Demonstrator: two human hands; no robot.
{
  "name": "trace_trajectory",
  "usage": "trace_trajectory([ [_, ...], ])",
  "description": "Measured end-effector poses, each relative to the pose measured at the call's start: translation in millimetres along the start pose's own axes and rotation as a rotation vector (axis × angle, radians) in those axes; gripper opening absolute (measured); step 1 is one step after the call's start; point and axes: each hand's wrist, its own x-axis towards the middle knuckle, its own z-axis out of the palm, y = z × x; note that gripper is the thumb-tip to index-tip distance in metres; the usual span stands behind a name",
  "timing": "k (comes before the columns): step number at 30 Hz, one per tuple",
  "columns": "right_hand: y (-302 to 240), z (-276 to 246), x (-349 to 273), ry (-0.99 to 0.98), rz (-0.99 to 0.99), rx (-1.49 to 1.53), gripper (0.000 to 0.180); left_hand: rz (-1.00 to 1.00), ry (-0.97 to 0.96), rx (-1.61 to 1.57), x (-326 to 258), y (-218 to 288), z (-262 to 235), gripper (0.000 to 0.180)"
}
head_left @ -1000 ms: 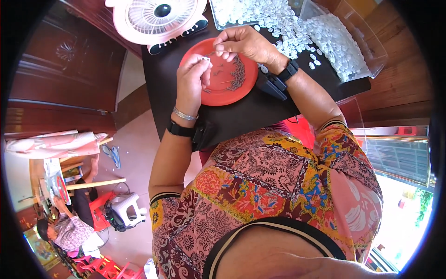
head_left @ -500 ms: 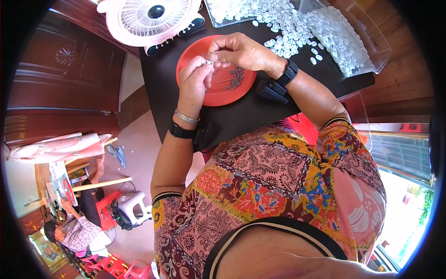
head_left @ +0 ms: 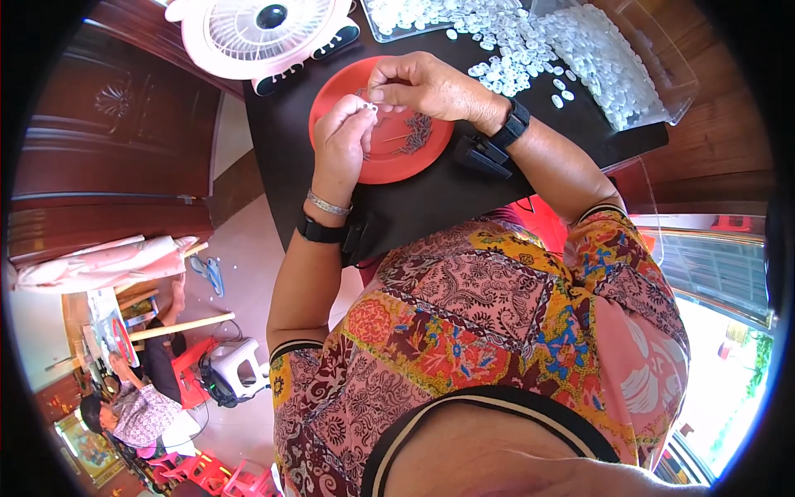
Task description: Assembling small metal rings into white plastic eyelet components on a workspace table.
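Over a red plate [head_left: 389,170] on the dark table, my left hand [head_left: 341,141] pinches a small white plastic piece [head_left: 371,108] between thumb and fingertips. My right hand [head_left: 426,87] is just beside it, thumb and index finger pressed together close to the piece. Whatever those right fingers hold is too small to make out. Small grey metal pins [head_left: 418,132] lie heaped on the right part of the plate, under my right hand.
Many white oval plastic pieces [head_left: 505,70] are spread across the table's far right, beside a clear tub [head_left: 662,103] full of them. A pink and white fan [head_left: 273,50] stands at the far left. Another person [head_left: 149,414] sits at the lower left, near a white stool [head_left: 240,369].
Both hands and the plate appear slightly higher and further left in the picture, as the whole table view has shifted. The left hand's pinch on the white piece is unchanged.
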Motion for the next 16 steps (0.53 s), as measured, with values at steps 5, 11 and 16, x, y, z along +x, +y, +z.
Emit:
trace_trajectory([
  [5, 1, 0, 0, 0.005, -0.017, -0.120, 0.017, 0.008, 0.010, 0.023, 0, -2, 4, 0.019],
  [11, 4, 5, 8, -0.042, -0.197, -0.280, 0.017, 0.166, 0.085, 0.250, -2, -12, -3, 0.011],
  [16, 6, 21, 37, -0.085, -0.250, -0.273, 0.018, 0.850, 0.226, 0.759, -5, -14, -32, 0.010],
])
